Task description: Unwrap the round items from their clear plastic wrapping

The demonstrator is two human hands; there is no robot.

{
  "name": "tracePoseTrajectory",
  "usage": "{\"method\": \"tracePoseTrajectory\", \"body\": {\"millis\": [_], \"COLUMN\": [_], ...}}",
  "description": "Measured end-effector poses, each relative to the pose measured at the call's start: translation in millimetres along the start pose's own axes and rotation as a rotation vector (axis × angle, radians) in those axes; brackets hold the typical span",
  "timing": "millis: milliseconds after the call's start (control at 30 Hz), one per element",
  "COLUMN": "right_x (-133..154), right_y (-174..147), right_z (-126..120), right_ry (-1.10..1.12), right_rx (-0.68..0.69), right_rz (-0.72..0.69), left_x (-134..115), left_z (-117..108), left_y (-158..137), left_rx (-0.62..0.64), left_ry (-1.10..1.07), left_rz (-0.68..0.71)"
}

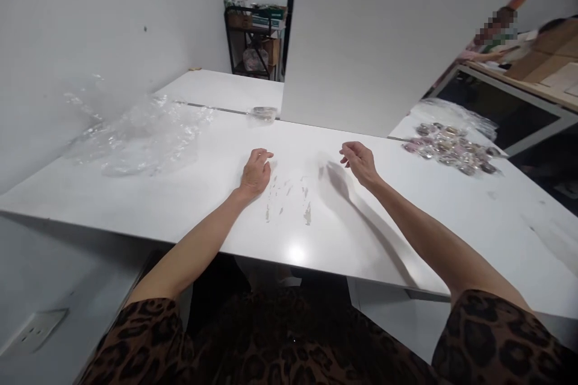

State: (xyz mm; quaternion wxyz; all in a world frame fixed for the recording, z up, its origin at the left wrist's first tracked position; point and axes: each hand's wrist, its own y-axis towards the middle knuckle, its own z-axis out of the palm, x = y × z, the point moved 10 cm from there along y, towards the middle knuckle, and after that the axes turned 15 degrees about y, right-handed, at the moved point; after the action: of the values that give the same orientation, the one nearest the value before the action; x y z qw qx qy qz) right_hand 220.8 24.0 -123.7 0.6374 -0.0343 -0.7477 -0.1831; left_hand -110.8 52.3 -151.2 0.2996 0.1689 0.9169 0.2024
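Observation:
My left hand [256, 173] rests at the white table [226, 216], its fingers loosely bent and the thumb apart, with nothing visible in it. My right hand [360, 162] is raised over the tabletop, casting a shadow below it. Its fingers are half curled and apart, and I see nothing held. Between the hands the surface carries worn grey marks [307, 210]. Beyond my left hand, near the table's back edge, lies a small clear-wrapped packet [264, 113]; its contents are too small to make out.
A heap of clear plastic bags [139, 138] covers the left side. On the right lies a pile of small wrapped items [454, 147] beside more clear plastic [460, 115]. A white panel [361, 42] stands behind the table. Another person [483, 54] is at the far right, near a cardboard box [546, 51].

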Motion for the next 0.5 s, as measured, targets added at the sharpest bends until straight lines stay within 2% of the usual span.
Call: {"method": "tracePoseTrajectory", "body": {"millis": [167, 300, 367, 500], "right_x": [10.4, 1.4, -2.6, -4.8], "right_y": [60.2, 103.7, 119.2, 140.3], "right_z": [86.9, 152.1, 183.0, 242.7], "right_ry": [-0.204, -0.343, -0.414, -0.504], "right_rx": [0.140, 0.184, 0.215, 0.308], "right_rz": [-0.126, -0.122, -0.127, -0.233], "left_x": [0.1, 4.4, 6.7, 4.2], "left_z": [-2.2, -2.8, -2.5, -1.1], "left_y": [3.1, 6.2, 6.2, 4.3], "left_rx": [-0.013, 0.000, 0.016, 0.043], "left_ry": [0.054, 0.096, 0.104, 0.111], "left_rz": [-0.005, -0.016, -0.030, -0.006]}}
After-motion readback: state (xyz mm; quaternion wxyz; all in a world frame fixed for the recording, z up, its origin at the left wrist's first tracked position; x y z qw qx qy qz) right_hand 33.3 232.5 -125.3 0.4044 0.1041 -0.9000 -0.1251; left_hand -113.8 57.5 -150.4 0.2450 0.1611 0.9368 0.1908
